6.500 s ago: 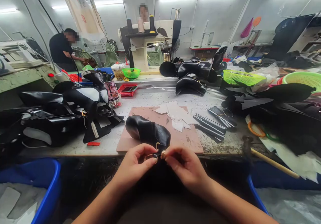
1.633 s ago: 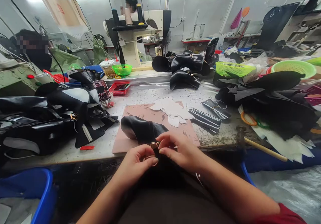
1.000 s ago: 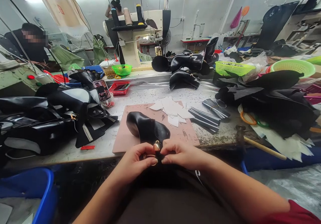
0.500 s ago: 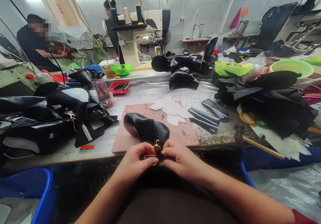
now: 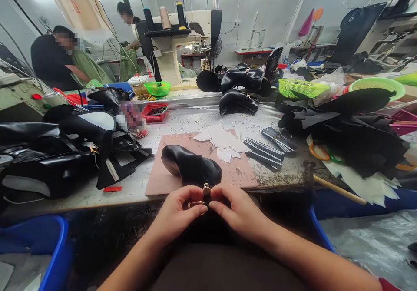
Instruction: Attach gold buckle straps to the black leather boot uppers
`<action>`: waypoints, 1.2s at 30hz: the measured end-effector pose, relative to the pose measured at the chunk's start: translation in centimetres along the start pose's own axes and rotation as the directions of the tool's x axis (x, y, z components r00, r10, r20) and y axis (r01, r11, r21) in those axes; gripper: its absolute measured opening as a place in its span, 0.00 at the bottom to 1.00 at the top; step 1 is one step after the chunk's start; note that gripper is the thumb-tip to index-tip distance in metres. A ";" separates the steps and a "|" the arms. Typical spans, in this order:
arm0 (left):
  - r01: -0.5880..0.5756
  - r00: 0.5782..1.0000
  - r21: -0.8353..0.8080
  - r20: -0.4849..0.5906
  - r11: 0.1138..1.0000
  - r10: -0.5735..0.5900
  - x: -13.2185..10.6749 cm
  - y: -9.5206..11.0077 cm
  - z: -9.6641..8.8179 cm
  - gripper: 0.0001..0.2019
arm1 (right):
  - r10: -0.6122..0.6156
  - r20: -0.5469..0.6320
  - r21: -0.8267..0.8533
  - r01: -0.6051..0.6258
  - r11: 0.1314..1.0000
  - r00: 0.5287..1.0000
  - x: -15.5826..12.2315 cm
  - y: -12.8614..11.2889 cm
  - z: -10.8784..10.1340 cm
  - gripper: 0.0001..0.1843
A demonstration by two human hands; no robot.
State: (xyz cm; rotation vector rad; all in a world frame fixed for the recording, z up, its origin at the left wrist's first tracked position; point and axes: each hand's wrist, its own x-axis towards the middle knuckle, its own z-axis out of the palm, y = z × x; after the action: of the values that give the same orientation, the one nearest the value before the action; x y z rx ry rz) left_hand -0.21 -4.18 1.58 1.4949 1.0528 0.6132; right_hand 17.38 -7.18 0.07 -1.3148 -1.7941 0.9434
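Note:
A black leather boot upper [image 5: 190,168] lies on a pinkish cutting board [image 5: 156,182] at the table's near edge, its lower end hanging toward my lap. My left hand [image 5: 177,210] pinches a thin gold ring and the strap at that end. My right hand [image 5: 236,208] pinches the same strap from the right, next to a small gold buckle [image 5: 206,191]. Both hands are closed and nearly touch each other.
White paper pieces [image 5: 221,143] and black strips [image 5: 265,152] lie beyond the board. Piles of black boot parts [image 5: 65,152] fill the left and right. A hammer [image 5: 332,186] lies at the right edge. Blue bins [image 5: 48,247] flank my lap. Two people stand far left by a sewing machine [image 5: 179,43].
My hands stay pinched on the strap and buckle, with small shifts of the fingers and the boot upper. The people in the background have moved leftward.

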 end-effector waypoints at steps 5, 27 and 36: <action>-0.087 0.991 0.079 -0.090 0.993 0.094 -0.1 -0.7 0.8 0.08 | -0.029 -0.065 -0.031 0.027 0.999 0.997 -0.2 0.2 0.4 0.04; -0.260 0.910 0.058 -0.318 0.964 0.265 0.3 -2.7 2.4 0.07 | -0.037 0.113 -0.185 0.057 0.981 0.993 0.6 -0.4 0.0 0.09; -0.344 0.840 0.208 -0.367 0.916 0.399 0.4 -3.5 2.3 0.06 | 0.066 0.114 0.159 -0.084 0.984 0.991 0.6 -0.4 0.6 0.06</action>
State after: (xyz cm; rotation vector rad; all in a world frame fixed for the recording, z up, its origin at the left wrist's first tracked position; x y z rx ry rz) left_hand 1.02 -5.13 -2.34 1.7556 1.1348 1.1892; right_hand 16.54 -6.78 0.21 -1.2558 -1.7164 1.1986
